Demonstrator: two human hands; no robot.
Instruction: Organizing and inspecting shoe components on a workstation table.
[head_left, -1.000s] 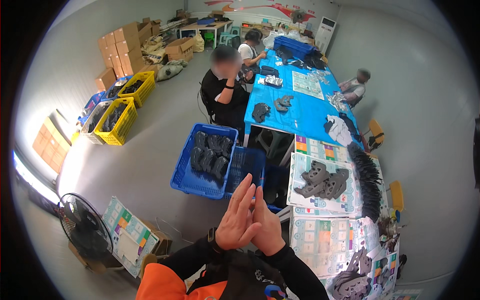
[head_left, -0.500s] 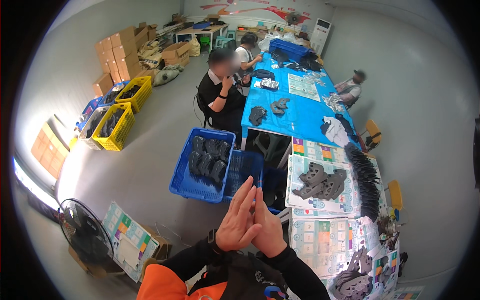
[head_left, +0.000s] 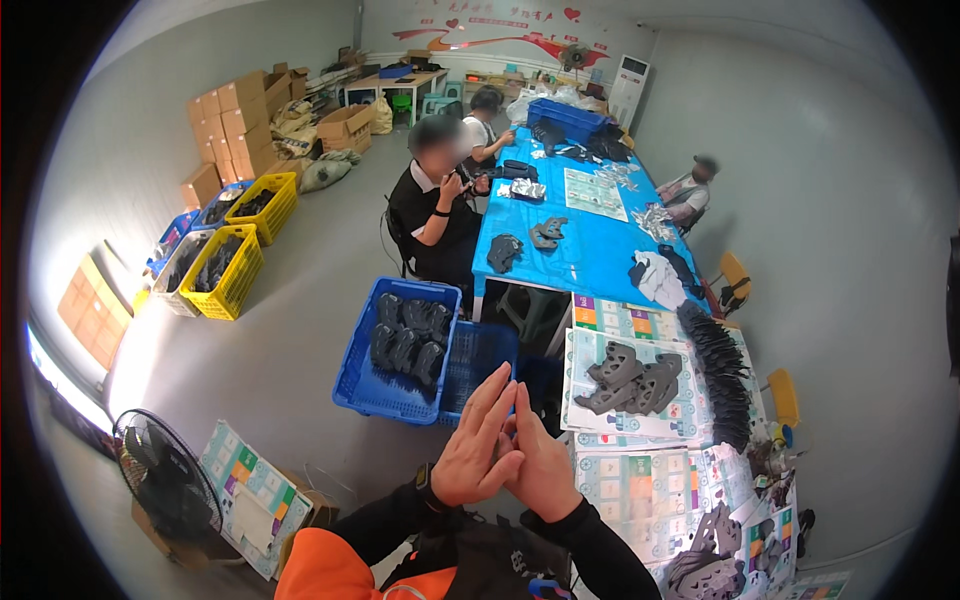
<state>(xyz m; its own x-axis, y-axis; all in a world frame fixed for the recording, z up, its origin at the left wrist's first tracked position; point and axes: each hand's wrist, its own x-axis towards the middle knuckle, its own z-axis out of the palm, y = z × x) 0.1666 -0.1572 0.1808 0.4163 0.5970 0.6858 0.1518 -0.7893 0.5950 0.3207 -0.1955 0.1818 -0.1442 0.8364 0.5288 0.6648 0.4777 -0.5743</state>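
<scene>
1. The left hand [head_left: 468, 458] is raised in front of the chest, its back turned partly toward the head camera, fingers extended, close together and pointing up and away from the body.
2. Its thumb reaches across toward the right hand [head_left: 542, 468], which leans in from the other side with its index finger straight.
3. The two hands meet near the fingertips and the thumb, forming a narrow steeple; the area between the palms is mostly hidden.
4. The grip is released on both sides: the visible fingers are straight and unclenched, touching only the other hand. How the right hand's lower fingers lie cannot be told.
5. Both elbows are bent outward, and the dark-sleeved forearms slant inward from the lower edge; a dark wristband [head_left: 428, 487] circles the left wrist.
6. Just beyond the fingertips, lower down, sits an open blue crate [head_left: 478, 350], beside a fuller blue crate [head_left: 385, 410] to the left holding dark molded parts [head_left: 403, 352] in rows.
7. To the right of the hands, grey molded parts [head_left: 655, 385] lie in a pile on printed sheets [head_left: 585, 350] atop the worktable, apart from the fingers.
8. Farther ahead stretches a blue-covered table [head_left: 600, 265], with people seated along its sides.
</scene>
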